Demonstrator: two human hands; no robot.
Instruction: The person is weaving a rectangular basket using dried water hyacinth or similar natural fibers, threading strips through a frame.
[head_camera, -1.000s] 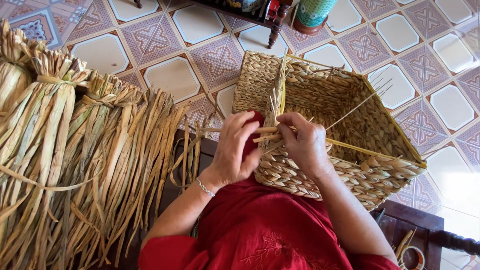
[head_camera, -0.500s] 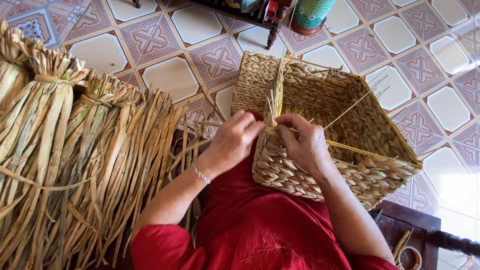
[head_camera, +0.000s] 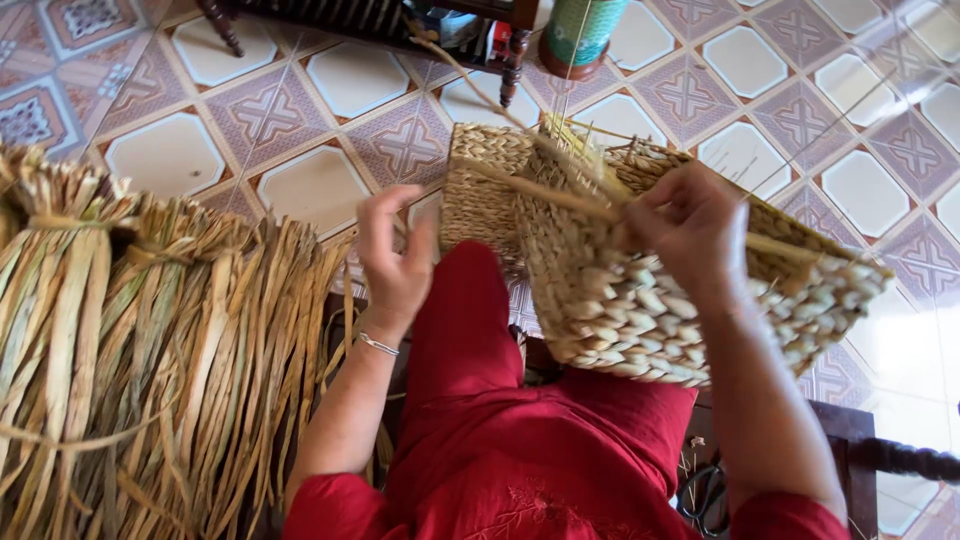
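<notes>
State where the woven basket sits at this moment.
In the head view the woven basket rests right of centre on the red-clothed lap, under the right hand.

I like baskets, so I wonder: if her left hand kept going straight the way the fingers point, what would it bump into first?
Probably the floor tiles. The left hand points up-frame, left of the woven basket, though depth is unclear.

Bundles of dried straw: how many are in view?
3, side by side at the left: one at the edge, one in the middle, one nearest the left hand. More may be off-frame.
</notes>
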